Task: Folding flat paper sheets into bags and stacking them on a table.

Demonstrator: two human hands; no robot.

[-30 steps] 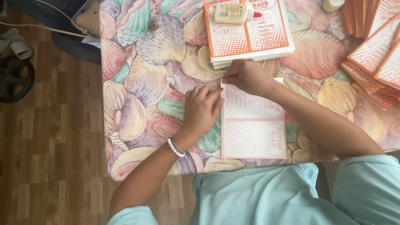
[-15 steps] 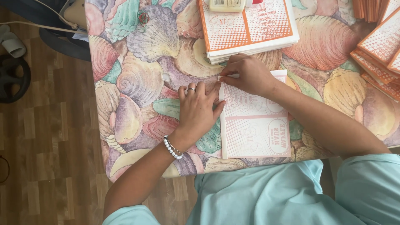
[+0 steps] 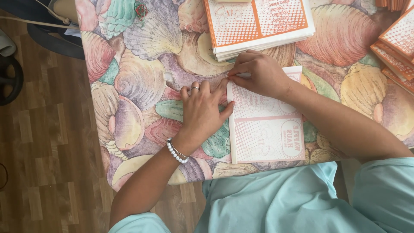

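A: Paper sheet [image 3: 267, 138], pale with pink dotted print, lies flat on the shell-patterned counter [image 3: 138, 86] at lower centre of the frame, just above the person's lap.

B: Going from the left, what do you see?

A: Wooden floor [image 3: 39, 142] at far left, then the counter. The left hand [image 3: 205, 110], with a ring and a bead bracelet [image 3: 176, 152] at the wrist, lies palm down. Its fingers [image 3: 196, 90] are spread and released, gripping nothing, the thumb side touching the sheet's left edge.

B: And the right hand?

A: The right hand [image 3: 258, 73] sits at the sheet's upper left corner, fingers pinched on that top edge. Just above it is a stack of orange printed sheets [image 3: 258, 23], and more orange pieces [image 3: 396, 47] lie at the right edge of the frame.

B: Which step is this?

A: I'd judge a fold or crease being started at the top edge, with the left hand steadying the side.

B: What would the next move call for?

A: Probably keeping the sheet square under the flat palm while the pinched corner is worked along the edge, so the paper doesn't skew.
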